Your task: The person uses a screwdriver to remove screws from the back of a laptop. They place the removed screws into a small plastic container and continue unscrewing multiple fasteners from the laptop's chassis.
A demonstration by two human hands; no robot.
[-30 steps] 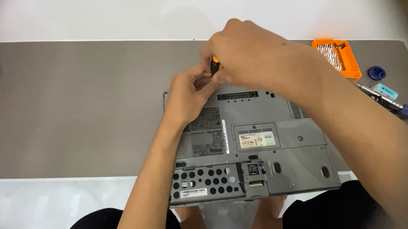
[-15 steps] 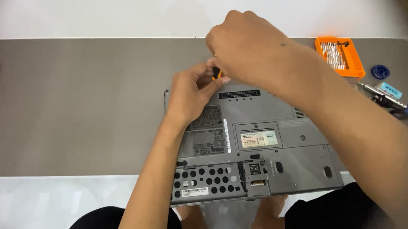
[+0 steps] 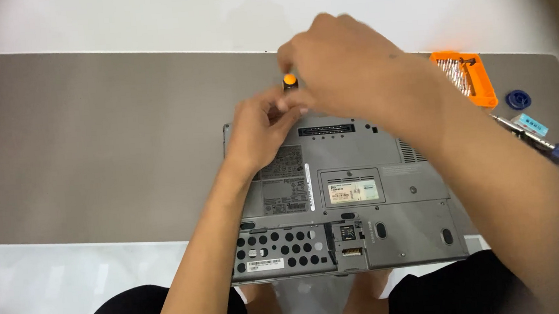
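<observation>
Two hands meet at twelve o'clock over one upturned grey laptop (image 3: 362, 197): the left hand (image 3: 260, 128) pinches the shaft low and the right hand (image 3: 345, 65) closes around one upright, orange-capped screwdriver (image 3: 289, 83), with one orange bit case (image 3: 465, 77) at two o'clock.

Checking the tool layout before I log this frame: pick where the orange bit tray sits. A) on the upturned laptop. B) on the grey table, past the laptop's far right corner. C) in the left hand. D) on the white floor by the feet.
B: the orange bit tray lies on the grey table, beyond the laptop.
</observation>
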